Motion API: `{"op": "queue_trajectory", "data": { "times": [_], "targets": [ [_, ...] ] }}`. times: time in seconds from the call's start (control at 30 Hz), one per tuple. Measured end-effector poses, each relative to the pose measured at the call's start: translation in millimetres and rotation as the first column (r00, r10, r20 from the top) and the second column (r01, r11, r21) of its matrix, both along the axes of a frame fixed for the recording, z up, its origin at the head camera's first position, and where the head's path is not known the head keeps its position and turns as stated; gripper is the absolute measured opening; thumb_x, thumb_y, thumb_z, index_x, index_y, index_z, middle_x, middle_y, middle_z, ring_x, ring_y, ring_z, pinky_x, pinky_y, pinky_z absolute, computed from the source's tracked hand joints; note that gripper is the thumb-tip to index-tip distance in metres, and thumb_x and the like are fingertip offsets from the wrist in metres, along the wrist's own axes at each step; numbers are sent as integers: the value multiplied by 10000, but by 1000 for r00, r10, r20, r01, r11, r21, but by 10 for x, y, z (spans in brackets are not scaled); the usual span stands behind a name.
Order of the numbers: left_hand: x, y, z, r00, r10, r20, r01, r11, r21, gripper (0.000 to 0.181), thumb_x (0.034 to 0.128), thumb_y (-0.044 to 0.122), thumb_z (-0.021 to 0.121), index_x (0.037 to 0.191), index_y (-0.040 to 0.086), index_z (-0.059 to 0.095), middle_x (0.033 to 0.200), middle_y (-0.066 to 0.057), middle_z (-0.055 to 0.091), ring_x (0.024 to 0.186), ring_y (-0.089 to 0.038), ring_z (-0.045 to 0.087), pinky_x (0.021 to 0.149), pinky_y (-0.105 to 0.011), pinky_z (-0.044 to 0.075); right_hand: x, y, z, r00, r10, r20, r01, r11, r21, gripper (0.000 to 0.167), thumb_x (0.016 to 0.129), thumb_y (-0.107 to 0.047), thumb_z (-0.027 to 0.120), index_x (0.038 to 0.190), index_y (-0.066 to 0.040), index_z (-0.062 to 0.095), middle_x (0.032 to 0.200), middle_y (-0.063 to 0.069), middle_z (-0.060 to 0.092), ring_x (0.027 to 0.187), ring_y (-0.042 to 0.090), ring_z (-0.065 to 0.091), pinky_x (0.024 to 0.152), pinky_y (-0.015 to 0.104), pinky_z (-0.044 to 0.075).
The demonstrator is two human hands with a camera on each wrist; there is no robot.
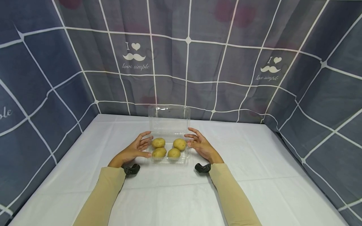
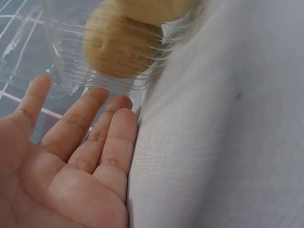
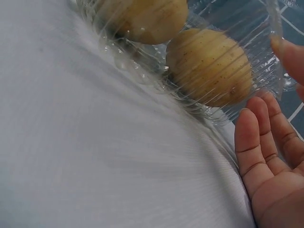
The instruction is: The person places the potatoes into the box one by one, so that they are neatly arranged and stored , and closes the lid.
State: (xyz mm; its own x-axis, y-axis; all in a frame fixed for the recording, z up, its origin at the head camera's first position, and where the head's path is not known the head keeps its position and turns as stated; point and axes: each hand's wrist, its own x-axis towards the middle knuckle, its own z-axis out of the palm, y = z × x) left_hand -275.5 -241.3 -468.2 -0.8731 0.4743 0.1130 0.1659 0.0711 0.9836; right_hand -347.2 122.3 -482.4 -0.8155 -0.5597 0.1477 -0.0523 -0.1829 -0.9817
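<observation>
A clear plastic clamshell box (image 1: 182, 160) stands on the table with its lid (image 1: 169, 121) raised at the back. Several yellow potatoes (image 1: 159, 153) lie inside it, in two rows. At the box's left side is my left hand (image 1: 135, 150), its fingers extended and spread; in the left wrist view the fingertips (image 2: 124, 118) are close to the ribbed wall, and whether they touch it I cannot tell. On the other side, my right hand (image 1: 202, 146) has loosely extended fingers. The right wrist view shows its thumb (image 3: 290, 57) against the rim and fingertips by the wall near a potato (image 3: 209, 69).
A white cloth covers the table (image 1: 158, 201). Dark blue-grey checked curtains (image 1: 169, 59) with white lines enclose the back and both sides. A black wrist device (image 1: 131, 169) sits at the left wrist, another black device (image 1: 202, 168) at the right.
</observation>
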Motion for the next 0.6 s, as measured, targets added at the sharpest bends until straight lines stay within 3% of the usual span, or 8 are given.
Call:
{"op": "queue_trajectory", "data": {
  "times": [0.2,0.37,0.6],
  "targets": [
    [19,2,17,999,24,27,-25,1000,7,1141,890,-34,839,1680,-3,15,1730,-373,155,1605,-560,134,1286,-605,182,25,-13,16,1000,-15,9,15,1000,-7,786,974,147,547,1673,17,212,1571,307,436,1121,150,608,931,244,555],
    [38,9,48,997,50,59,-51,999,13,1267,883,-22,855,1717,133,-86,1732,-362,163,1597,-560,173,1287,-647,169,42,-12,28,1000,-19,22,20,999,-28,752,973,164,548,1652,-48,302,1539,242,478,1114,159,604,931,249,559],
    [37,16,64,998,58,22,-58,998,1,1365,869,-16,878,1732,209,-156,1707,-396,188,1572,-588,215,1283,-651,176,47,-11,12,999,-29,40,32,997,-69,674,967,192,544,1523,-182,484,1511,238,501,1088,147,605,917,242,565]
  ]
}}
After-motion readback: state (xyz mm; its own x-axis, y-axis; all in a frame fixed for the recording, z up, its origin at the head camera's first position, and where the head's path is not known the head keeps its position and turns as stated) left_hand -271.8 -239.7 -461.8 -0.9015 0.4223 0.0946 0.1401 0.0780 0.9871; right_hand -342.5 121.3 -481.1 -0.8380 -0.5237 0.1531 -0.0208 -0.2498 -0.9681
